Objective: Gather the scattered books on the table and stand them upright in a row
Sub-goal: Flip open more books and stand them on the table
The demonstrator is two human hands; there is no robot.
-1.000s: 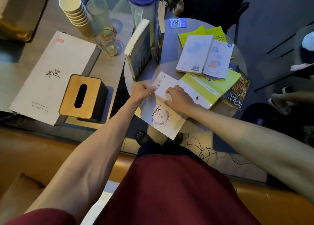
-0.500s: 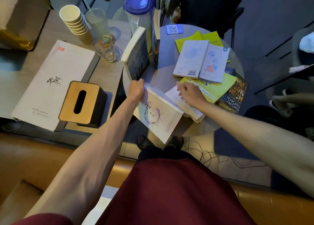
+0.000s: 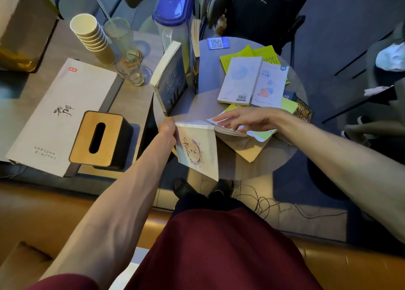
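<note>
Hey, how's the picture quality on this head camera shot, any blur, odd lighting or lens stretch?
Head view: dim, bluish on the round table, warmer on the couch; the wide lens stretches everything toward the corners; the right hand looks slightly motion-smeared, the left hand and its white book sharper; the tissue box casts a soft shadow rightward.

Dim bluish indoor light, soft shadows, wide-angle bending at edges, slightly soft focus
</note>
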